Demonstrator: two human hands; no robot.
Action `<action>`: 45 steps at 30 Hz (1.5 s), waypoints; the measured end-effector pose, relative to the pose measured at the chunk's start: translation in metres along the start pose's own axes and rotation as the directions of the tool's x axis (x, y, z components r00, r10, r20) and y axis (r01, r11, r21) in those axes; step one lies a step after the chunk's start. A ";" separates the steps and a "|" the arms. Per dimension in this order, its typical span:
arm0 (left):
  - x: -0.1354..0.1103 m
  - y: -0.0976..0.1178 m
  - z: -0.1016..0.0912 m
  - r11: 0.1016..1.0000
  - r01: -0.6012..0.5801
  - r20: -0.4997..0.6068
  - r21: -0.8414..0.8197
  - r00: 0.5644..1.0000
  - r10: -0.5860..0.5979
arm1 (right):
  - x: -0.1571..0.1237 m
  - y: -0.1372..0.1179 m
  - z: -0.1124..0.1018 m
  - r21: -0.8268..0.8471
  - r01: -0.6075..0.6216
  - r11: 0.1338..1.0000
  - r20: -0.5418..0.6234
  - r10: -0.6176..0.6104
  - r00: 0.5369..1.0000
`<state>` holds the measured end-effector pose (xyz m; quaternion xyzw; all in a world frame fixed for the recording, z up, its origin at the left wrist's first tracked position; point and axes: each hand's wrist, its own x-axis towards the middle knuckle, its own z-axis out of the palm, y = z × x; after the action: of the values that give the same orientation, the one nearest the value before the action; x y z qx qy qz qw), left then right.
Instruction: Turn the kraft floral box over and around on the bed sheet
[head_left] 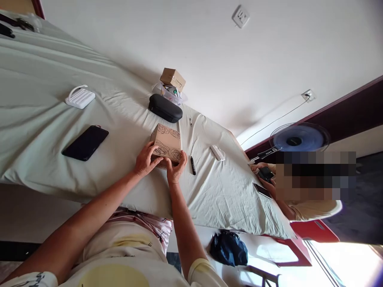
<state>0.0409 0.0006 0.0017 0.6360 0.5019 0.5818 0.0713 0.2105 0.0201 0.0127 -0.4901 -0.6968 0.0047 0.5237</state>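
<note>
A small brown cardboard box (167, 139) with black scribbled loops on its faces rests on the cloth-covered table in front of me. My left hand (146, 159) grips its near left edge, thumb along the front. On the near right edge, my right hand (177, 167) holds the same box, its thumb close to the left one. To the right of the box lies a black marker (193, 165). Just behind it sits a black zip case (165, 108).
A smartphone (85, 142) and a white device with a strap (80, 97) lie on the left. Another cardboard box (172, 79) stands on a plastic container at the back. A white power strip (217, 153) lies right. Beyond it, another person's hands (265, 173) hold something dark near a fan (299, 137).
</note>
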 end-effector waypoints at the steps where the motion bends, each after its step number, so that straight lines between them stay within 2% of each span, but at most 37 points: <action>1: 0.001 -0.001 -0.001 1.000 0.006 0.004 -0.001 1.000 -0.006 | 0.001 0.002 0.000 0.014 -0.005 1.000 0.000 0.005 1.000; 5: 0.003 -0.001 -0.003 0.999 0.032 0.016 0.011 0.999 -0.032 | 0.002 0.008 -0.001 0.080 -0.040 0.996 0.019 0.038 0.999; 9: 0.004 -0.002 -0.003 1.000 0.031 0.003 0.002 1.000 -0.031 | 0.001 0.012 -0.002 0.187 -0.126 0.974 0.038 0.121 0.992; 15: 0.006 -0.017 -0.005 0.997 0.024 -0.142 -0.072 0.989 -0.034 | 0.003 0.023 0.001 0.372 -0.275 0.887 0.147 0.236 0.961; 18: 0.008 -0.022 -0.006 0.992 0.041 -0.173 -0.121 0.983 -0.062 | 0.002 0.027 0.005 0.420 -0.323 0.848 0.189 0.266 0.945; 23: 0.007 -0.023 -0.006 0.974 0.101 -0.155 -0.202 0.979 -0.134 | 0.000 0.032 0.012 0.531 -0.424 0.734 0.224 0.362 0.905; 32: 0.005 -0.024 -0.003 0.904 0.239 -0.015 -0.353 0.965 -0.261 | 0.006 0.036 0.007 0.634 -0.370 0.679 0.102 0.401 0.911; 35: 0.006 -0.024 0.000 0.867 0.261 -0.007 -0.424 0.957 -0.291 | 0.007 0.035 0.007 0.660 -0.373 0.652 0.116 0.402 0.908; 38: 0.008 -0.024 0.002 0.807 0.266 0.005 -0.527 0.950 -0.311 | 0.008 0.033 0.009 0.666 -0.409 0.623 0.193 0.386 0.902; 41: 0.009 -0.024 0.003 0.729 0.309 0.054 -0.611 0.935 -0.350 | 0.008 0.030 0.010 0.614 -0.456 0.644 0.259 0.381 0.887; 45: 0.009 -0.020 0.002 0.591 0.394 0.136 -0.704 0.891 -0.433 | 0.007 0.027 0.011 0.576 -0.453 0.681 0.314 0.327 0.891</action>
<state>0.0294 0.0174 -0.0067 0.4083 0.3709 0.7129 0.4330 0.2212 0.0439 -0.0013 -0.4188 -0.5778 0.3970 0.5771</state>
